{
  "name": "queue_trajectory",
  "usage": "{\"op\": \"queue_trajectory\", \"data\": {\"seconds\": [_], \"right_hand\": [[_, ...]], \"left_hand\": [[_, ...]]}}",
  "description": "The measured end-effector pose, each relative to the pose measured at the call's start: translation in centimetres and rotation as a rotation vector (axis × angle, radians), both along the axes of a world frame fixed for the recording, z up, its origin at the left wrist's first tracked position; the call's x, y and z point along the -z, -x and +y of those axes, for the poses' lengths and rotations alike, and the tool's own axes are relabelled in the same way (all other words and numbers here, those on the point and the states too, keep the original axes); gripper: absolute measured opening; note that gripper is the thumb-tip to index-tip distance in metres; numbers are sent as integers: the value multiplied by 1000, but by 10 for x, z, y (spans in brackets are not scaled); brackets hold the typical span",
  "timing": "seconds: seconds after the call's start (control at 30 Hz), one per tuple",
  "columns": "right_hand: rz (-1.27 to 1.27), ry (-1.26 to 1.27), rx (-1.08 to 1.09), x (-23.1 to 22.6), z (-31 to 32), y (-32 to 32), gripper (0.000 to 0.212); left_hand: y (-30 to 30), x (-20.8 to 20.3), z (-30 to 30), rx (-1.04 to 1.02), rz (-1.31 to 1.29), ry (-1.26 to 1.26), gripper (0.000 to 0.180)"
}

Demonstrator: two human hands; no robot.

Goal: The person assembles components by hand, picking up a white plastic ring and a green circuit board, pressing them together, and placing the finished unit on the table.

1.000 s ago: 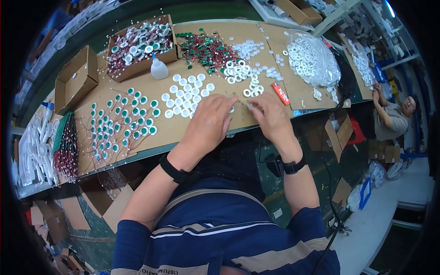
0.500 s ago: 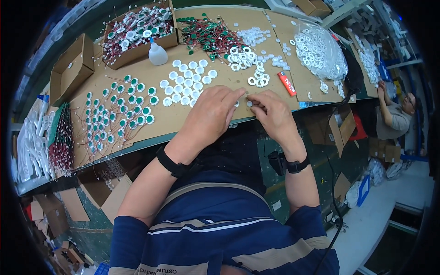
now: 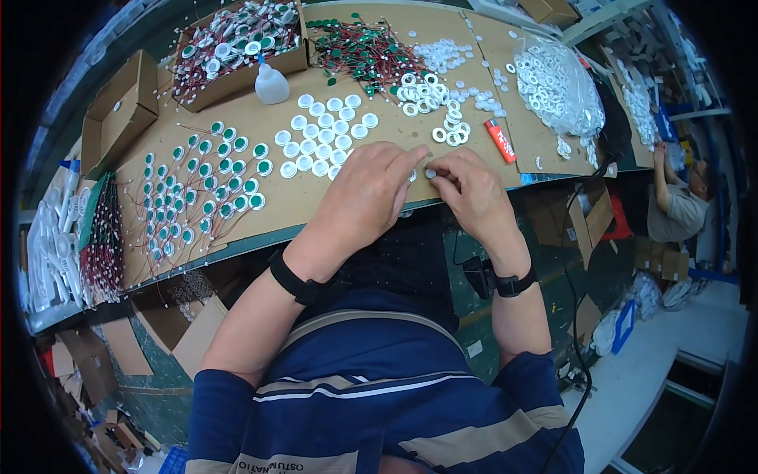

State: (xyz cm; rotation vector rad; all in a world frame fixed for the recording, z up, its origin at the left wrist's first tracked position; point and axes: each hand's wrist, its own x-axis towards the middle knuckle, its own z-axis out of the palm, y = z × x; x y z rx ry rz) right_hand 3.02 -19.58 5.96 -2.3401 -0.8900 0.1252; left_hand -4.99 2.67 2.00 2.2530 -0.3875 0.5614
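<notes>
My right hand [image 3: 472, 193] pinches a small translucent white disc [image 3: 431, 173] between thumb and index finger, near the table's front edge. Just to its left, my left hand [image 3: 367, 186] is closed, fingers pointing right. A bit of a white round piece [image 3: 412, 175] peeks out by its fingertips; the hand hides the rest. Beyond the left hand, white round caps [image 3: 324, 134] lie in rows. White rings [image 3: 452, 130] are heaped past the right hand, with loose translucent discs [image 3: 444, 55] behind them. A red lighter-shaped object [image 3: 500, 141] lies to the right.
Green discs with red wires sit in white rings [image 3: 207, 170] at left. A wired-parts carton [image 3: 237, 55], squeeze bottle [image 3: 272, 84], open cardboard box [image 3: 118, 114] and green wired discs [image 3: 367, 55] stand farther back. A bag of rings [image 3: 557, 87] lies right; another person [image 3: 677, 193] works beyond.
The view has shifted slightly. My right hand's fingers have closed further around the small disc, which sits a little higher. My left hand stays nearly in place.
</notes>
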Motion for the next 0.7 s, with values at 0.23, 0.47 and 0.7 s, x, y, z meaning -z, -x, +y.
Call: {"op": "queue_trajectory", "data": {"seconds": [0.23, 0.47, 0.7], "right_hand": [[-18, -42, -32, -2, 17, 7, 23], [-126, -57, -87, 3, 21, 6, 24], [-152, -68, -110, 4, 22, 6, 23]], "left_hand": [[-1, -2, 0, 12, 20, 39, 67], [-1, -3, 0, 15, 35, 24, 69], [-1, -5, -1, -5, -16, 23, 60]]}}
